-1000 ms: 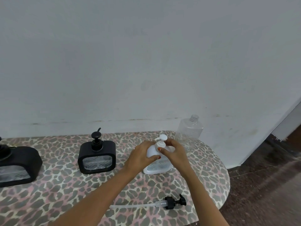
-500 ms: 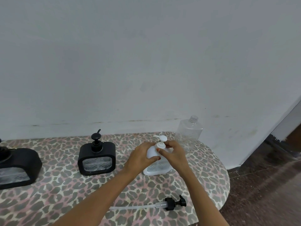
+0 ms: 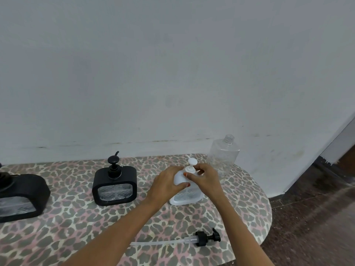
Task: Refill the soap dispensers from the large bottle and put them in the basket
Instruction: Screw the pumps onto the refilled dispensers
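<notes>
On the worktop point(image 3: 76, 227): white dispenser point(image 3: 187, 197).
Left hand point(image 3: 166, 182): grips body.
Right hand point(image 3: 207, 179): pinches pump collar point(image 3: 190, 169).
Tip: twist squarely, base flat.

Both bare forearms run up from the bottom edge and converge mid-frame, one from lower left, one from lower right, wrists roughly straight. The left hand point(image 3: 166, 182) is palm-down, fingers curled round the shoulder of the white dispenser point(image 3: 185, 197), thumb lying across its front. The right hand point(image 3: 206, 178) sits just beside it, thumbs close together, with its fingertips pinching the pump collar point(image 3: 190, 169) at the dispenser's neck.
</notes>
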`<move>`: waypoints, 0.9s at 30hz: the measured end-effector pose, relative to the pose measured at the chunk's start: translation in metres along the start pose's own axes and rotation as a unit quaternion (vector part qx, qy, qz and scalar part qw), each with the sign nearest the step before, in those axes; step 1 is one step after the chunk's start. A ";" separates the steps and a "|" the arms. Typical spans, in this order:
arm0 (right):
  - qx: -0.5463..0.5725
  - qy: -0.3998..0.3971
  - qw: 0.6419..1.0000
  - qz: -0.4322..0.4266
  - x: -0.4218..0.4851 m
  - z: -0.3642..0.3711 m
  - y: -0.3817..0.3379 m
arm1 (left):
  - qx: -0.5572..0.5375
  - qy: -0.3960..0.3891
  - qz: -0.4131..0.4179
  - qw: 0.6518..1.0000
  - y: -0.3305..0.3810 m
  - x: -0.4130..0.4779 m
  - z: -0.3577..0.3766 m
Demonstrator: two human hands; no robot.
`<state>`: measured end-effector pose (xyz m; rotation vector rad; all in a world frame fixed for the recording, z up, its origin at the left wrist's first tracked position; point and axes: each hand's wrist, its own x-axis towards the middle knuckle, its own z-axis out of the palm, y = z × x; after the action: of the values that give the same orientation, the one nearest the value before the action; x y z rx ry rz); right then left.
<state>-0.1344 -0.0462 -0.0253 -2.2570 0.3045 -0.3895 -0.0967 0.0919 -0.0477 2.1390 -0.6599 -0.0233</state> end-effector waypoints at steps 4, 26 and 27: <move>0.016 0.044 0.999 0.024 -0.001 0.007 0.000 | 0.013 0.011 0.003 1.000 0.001 -0.001 -0.001; -0.024 0.131 0.987 -0.093 -0.022 -0.001 -0.034 | 0.169 0.001 0.072 0.983 0.020 -0.016 -0.056; -0.035 0.132 0.985 -0.104 -0.023 0.000 -0.040 | 0.173 0.019 0.082 0.981 0.022 -0.018 -0.065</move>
<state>-0.1521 -0.0124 0.0005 -2.3144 0.2201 -0.8024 -0.1058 0.1384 0.0052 2.4010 -0.8657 0.2379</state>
